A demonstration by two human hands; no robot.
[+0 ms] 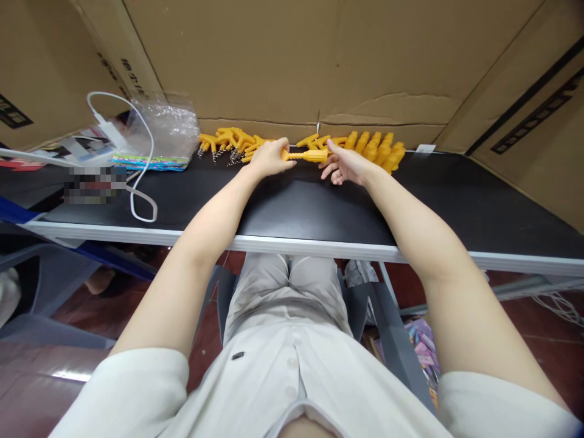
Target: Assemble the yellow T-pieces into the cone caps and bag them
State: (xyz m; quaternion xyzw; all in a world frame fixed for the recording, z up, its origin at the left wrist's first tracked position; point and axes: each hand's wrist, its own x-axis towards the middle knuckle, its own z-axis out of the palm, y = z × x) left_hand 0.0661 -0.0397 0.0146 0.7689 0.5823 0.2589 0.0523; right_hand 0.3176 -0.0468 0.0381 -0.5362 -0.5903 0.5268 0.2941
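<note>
1. Yellow ribbed plastic part (314, 156): upper centre of the frame, gripped by my left hand (272, 158).
2. My right hand (347, 165) is open beside its end; a loose left pinch could drop it onto the worktop (314, 210).

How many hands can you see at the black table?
2. The left hand holds a yellow piece near the middle of the table; the right hand is by the piece's thicker end. Neither hand is fully hidden.
</note>
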